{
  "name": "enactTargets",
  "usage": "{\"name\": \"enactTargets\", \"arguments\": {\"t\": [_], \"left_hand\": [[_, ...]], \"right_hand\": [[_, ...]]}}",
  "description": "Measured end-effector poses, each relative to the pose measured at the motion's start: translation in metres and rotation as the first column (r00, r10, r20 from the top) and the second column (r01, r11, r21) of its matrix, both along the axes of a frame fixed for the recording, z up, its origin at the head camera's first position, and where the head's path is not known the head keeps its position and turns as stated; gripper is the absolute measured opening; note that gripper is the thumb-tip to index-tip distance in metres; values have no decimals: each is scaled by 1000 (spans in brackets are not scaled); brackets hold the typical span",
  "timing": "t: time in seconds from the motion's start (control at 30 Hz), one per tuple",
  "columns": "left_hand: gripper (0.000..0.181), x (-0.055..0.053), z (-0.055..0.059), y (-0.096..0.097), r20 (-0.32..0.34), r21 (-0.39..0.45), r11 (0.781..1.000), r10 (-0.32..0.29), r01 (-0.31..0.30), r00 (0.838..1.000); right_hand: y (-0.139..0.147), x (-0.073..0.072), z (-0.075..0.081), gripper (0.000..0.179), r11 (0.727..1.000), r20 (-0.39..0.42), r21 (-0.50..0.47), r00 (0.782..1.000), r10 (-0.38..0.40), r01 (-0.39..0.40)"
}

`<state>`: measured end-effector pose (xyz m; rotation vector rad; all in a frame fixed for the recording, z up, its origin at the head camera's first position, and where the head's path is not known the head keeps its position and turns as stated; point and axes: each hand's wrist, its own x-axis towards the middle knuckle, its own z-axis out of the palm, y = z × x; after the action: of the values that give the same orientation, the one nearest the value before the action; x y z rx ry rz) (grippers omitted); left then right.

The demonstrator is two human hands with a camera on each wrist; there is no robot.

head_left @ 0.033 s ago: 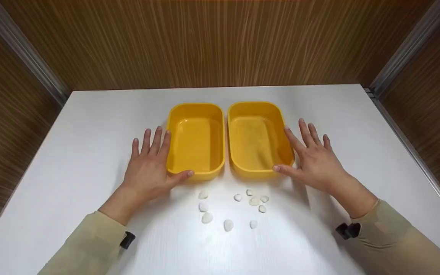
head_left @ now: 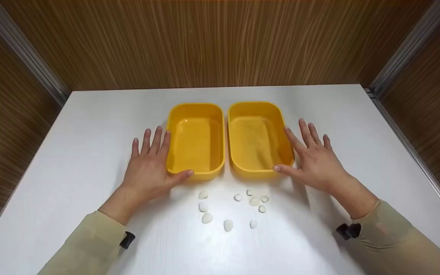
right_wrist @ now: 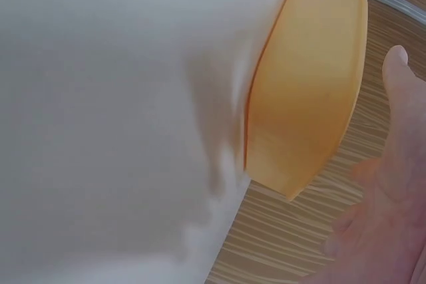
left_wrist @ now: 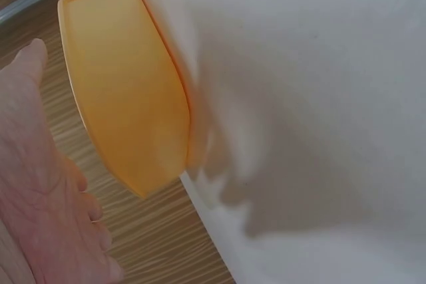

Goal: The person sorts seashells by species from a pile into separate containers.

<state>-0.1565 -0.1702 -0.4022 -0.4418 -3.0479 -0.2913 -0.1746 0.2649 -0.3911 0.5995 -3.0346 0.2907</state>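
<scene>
Two yellow rectangular containers stand side by side, the left container point(head_left: 197, 147) and the right container point(head_left: 252, 137), with a narrow gap between them. My left hand point(head_left: 145, 172) hovers palm down, fingers spread, by the left container's outer side; its thumb overlaps the near rim in the head view. On the other side, my right hand point(head_left: 319, 164) mirrors it, index finger and thumb by the right container's edge. Both wrist views show space between the hands and the container walls point(left_wrist: 126, 91). Neither hand holds anything. Several small whitish pebbles point(head_left: 228, 225) lie scattered nearer to me.
The containers and pebbles are on a white table point(head_left: 101, 126). Wood-grain panels point(head_left: 212, 46) rise behind the table and at both sides, with metal strips point(head_left: 407, 46) at the corners. A dark wrist device point(head_left: 349, 231) sits at each sleeve cuff.
</scene>
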Motion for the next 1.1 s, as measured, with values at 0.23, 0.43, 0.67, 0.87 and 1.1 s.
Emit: {"name": "enactTargets", "arguments": {"t": [0.23, 0.43, 0.67, 0.87, 1.1], "left_hand": [[121, -4, -4, -2, 18, 26, 1000, -3, 3, 1000], [123, -11, -9, -4, 54, 59, 998, -4, 0, 999], [123, -18, -11, -6, 99, 115, 993, -14, 2, 995], [124, -23, -15, -7, 119, 168, 986, -30, 9, 992], [126, -28, -23, -11, 141, 235, 972, -35, 1, 989]], "right_hand": [[3, 9, 6, 103, 996, -22, -82, 999, 40, -42], [10, 23, 11, 105, 971, -34, -211, 994, 105, -110], [19, 36, 9, 105, 895, -134, -355, 962, 236, -269], [16, 44, -1, 94, 786, -227, -493, 927, 299, -374], [6, 51, -18, 63, 681, -89, -664, 937, 337, -309]]}}
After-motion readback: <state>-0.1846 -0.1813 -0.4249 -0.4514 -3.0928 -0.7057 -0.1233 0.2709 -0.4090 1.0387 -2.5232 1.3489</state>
